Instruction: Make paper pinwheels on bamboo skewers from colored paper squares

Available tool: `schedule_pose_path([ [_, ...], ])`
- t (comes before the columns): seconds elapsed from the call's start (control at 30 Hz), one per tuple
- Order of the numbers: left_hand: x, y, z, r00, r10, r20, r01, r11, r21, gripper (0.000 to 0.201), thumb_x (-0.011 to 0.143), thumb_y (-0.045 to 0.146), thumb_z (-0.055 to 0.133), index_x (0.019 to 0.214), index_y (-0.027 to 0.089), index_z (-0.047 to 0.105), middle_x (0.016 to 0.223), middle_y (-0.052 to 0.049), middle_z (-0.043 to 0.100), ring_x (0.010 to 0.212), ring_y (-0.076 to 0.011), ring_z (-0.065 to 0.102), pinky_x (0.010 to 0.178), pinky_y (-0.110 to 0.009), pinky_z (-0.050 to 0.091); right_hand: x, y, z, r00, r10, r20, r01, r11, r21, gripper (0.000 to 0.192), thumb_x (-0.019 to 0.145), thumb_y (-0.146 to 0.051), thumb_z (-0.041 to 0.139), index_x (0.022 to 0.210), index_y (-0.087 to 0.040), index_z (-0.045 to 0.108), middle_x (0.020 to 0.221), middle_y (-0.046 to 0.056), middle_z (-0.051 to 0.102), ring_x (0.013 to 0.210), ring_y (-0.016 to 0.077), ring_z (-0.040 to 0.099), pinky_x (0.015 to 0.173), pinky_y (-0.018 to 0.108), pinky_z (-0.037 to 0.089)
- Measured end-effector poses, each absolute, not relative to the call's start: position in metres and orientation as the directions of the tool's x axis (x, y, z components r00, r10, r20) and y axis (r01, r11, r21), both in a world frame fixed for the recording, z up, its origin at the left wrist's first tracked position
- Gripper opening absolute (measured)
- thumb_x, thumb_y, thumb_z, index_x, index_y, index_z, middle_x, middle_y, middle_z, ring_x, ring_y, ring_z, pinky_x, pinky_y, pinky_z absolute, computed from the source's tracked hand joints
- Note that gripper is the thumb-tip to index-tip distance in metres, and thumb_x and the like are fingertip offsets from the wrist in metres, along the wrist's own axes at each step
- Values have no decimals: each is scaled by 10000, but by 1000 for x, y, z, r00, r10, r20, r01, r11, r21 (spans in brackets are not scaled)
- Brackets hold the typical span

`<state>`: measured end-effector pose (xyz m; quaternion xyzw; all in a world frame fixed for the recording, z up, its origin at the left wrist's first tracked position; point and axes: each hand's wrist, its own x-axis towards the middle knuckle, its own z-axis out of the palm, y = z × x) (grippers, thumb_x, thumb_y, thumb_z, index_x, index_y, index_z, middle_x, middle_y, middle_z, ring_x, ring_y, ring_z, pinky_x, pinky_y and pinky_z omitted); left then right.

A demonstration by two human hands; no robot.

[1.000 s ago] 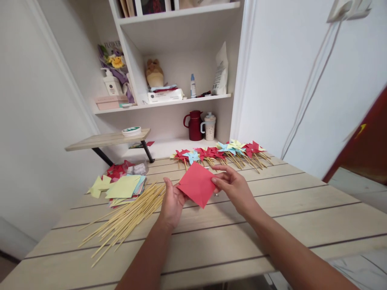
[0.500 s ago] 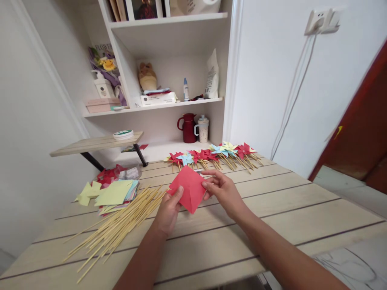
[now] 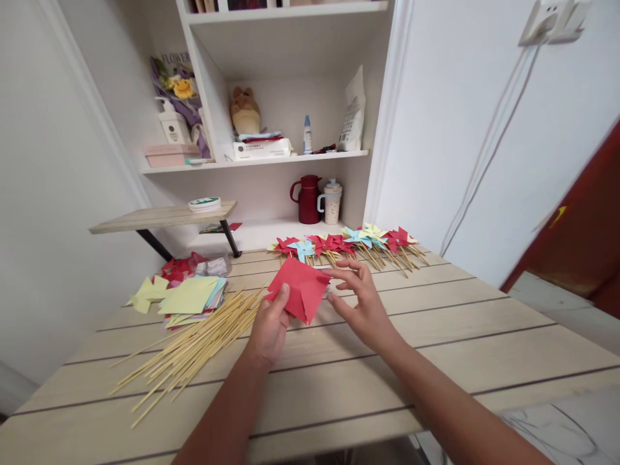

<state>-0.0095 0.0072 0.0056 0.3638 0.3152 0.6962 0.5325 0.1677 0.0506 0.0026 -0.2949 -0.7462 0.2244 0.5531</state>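
Note:
A square of red paper [image 3: 303,284] with slits cut in from its corners is held over the table by my left hand [image 3: 269,328]. The left thumb presses on its upper face, and the other fingers are hidden beneath. My right hand [image 3: 364,302] hovers at the paper's right corner with thumb and fingers apart. Whether a fingertip touches the edge there, I cannot tell. To the left lies a loose spread of thin wooden sticks [image 3: 194,349]. Behind my hands is a row of finished paper pinwheels [image 3: 329,244] in red, blue and yellow.
A stack of coloured paper squares [image 3: 191,296] sits at the left beside a yellow pinwheel shape [image 3: 146,294] and red paper pieces [image 3: 180,268]. Behind stand a small raised shelf [image 3: 165,218], a dark red jug [image 3: 309,200] and a speckled cup [image 3: 332,203].
The right thumb and fingers have parted and come off the paper's right side. In my left hand the red paper has tilted slightly. The view has shifted a little.

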Motion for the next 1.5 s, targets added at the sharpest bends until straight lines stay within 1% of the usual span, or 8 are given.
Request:
schedule_pose_path([
  [0.1,-10,6,8,-177,971,159,-532,-230,815,332,810,394,749,1048,163,731,1106,-103,754,1071,-254,685,905,-339,534,164,48,1,-264,592,762,282,803,-526,378,841,-204,632,1197,-334,640,1412,80,362,1347,312,402,1104,526,401],
  [0.2,-10,4,10,-164,976,146,-544,-213,812,368,805,411,750,1077,165,723,1109,-108,754,1086,-273,680,908,-366,540,161,47,-1,-300,550,780,316,828,-463,375,809,-191,664,1161,-317,631,1482,75,303,1395,340,344,1122,558,370],
  [0.6,-7,2,10,-107,978,177,-546,-206,812,378,837,436,712,1092,158,721,1143,-115,741,1096,-273,670,927,-369,526,161,44,-2,-312,521,794,307,847,-435,251,817,-226,699,1055,-299,675,1475,78,339,1402,340,345,1119,551,370],
  [0.77,-9,2,10,-92,984,155,-542,-180,821,399,816,461,726,1090,170,724,1102,-111,752,1027,-265,696,887,-368,540,162,43,0,-306,499,811,274,862,-427,84,818,-292,739,901,-291,739,1437,73,425,1363,354,400,1111,567,366],
  [0.87,-8,1,10,-65,987,148,-521,-160,839,398,821,468,718,1074,161,728,1049,-118,763,1008,-272,699,860,-370,544,162,42,3,-299,506,809,247,860,-446,22,834,-291,732,823,-281,748,1355,82,507,1288,326,484,1085,548,393],
  [1.07,-6,0,6,16,995,99,-430,-82,899,401,830,489,696,1034,145,725,993,-131,763,899,-262,716,732,-336,551,161,41,6,-249,570,783,224,821,-526,111,862,-298,704,765,-264,745,1232,88,603,1188,301,558,1026,524,431],
  [1.33,-6,1,3,25,994,111,-377,-94,922,407,848,520,656,993,147,730,911,-117,757,780,-229,706,663,-308,523,162,44,7,-187,695,694,149,718,-679,135,824,-280,741,703,-232,702,1232,76,581,1203,269,548,1060,456,409],
  [1.5,-6,0,4,32,989,148,-267,-134,954,350,825,473,701,931,143,748,843,-95,753,705,-188,663,654,-288,502,162,44,7,-186,721,668,124,691,-712,139,795,-275,769,684,-227,699,1228,67,574,1193,263,552,1038,440,423],
])
